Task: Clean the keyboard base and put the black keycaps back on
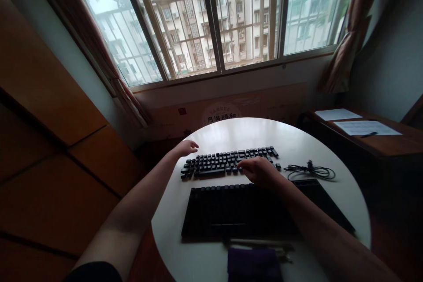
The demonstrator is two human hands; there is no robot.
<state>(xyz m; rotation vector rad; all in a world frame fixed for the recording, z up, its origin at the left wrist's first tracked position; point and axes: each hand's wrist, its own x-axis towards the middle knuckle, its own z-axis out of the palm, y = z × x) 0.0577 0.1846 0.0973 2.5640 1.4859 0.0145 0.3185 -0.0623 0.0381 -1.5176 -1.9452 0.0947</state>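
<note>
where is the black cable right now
In the head view, the black cable lies on the right side of the white table, right of the loose keycaps and just beyond the black keyboard.

Room in a home, tied-back curtains point(358, 13), barred window point(214, 24) facing apartment blocks point(237, 31), wooden cabinet point(59, 180), round table point(244, 134)

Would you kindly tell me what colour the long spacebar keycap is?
The spacebar keycap is black, best seen in the head view.

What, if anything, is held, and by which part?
Any hold by the right hand, over loose keycaps, cannot be told; nothing shows in the left hand.
</note>
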